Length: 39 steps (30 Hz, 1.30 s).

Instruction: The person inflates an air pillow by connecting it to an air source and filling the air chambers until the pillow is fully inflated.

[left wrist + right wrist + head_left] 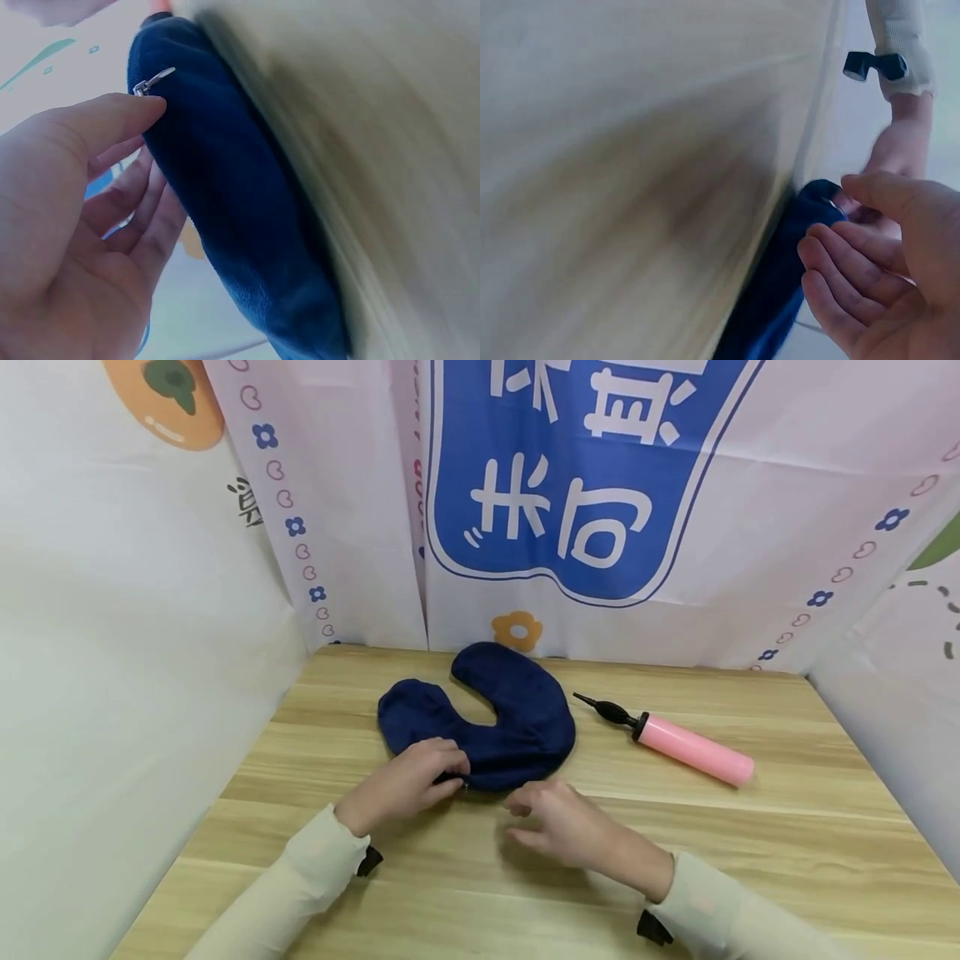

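Note:
A dark blue U-shaped neck pillow (525, 718) lies on the table, its two ends pointing to the back and left. The left hand (412, 781) pinches its near edge, thumb beside a small metal zipper pull (156, 80). In the left wrist view the other fingers are partly hidden behind the cloth. Close to the pillow's near right edge is the right hand (562, 827), its fingers loosely bent and nothing held in them. From the right wrist view, the fingertips are near the blue fabric (776, 292); whether they touch it I cannot tell.
A pink hand pump (696, 750) with a black nozzle lies to the right of the pillow. The wood-grain table (795, 843) meets printed cloth walls (360, 560) at the back and sides. Each wrist has a black band.

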Motion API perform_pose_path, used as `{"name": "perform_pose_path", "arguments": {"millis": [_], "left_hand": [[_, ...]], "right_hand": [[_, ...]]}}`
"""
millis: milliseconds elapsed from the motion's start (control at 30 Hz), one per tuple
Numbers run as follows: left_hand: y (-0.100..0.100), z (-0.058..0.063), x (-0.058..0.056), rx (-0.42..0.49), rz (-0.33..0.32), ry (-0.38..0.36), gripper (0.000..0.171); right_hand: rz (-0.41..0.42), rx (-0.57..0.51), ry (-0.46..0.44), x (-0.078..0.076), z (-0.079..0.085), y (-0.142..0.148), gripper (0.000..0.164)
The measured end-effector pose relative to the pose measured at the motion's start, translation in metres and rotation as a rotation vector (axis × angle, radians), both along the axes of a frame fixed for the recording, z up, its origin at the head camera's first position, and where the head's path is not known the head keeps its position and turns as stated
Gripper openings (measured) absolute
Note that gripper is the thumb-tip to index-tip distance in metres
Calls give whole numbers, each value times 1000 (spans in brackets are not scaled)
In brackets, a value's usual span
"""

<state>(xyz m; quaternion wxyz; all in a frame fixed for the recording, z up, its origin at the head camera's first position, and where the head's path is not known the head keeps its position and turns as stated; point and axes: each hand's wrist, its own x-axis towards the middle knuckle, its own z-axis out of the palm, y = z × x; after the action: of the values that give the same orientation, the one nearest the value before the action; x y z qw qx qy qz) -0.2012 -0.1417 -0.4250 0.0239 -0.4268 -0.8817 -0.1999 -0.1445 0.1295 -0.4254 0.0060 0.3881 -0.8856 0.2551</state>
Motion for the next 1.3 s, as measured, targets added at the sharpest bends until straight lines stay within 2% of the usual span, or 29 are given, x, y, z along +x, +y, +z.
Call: {"name": "perform_pose_path", "arguments": {"millis": [133,300,433,600,900,1067,1300], "left_hand": [[6,8,1,35,34,-118,4],[15,15,3,88,70,-239,4],[21,18,4,111,84,-299,5],[24,21,6,143,88,-337,5],[25,17,7,176,108,-336,5],[27,13,10,173,122,-284,7],[28,5,13,139,132,-212,6]], "right_hand": [[-52,-78,41,1,-4,-10,15],[-159,-147,130,0,-7,-24,12],[-249,-158,229,-1,-11,-31,10],[-295,-196,294,-4,-14,-35,5],[-295,-229,299,-8,-12,-32,5],[-287,-222,303,-7,-10,-29,11],[-303,-192,314,-8,-14,-18,20]]}}
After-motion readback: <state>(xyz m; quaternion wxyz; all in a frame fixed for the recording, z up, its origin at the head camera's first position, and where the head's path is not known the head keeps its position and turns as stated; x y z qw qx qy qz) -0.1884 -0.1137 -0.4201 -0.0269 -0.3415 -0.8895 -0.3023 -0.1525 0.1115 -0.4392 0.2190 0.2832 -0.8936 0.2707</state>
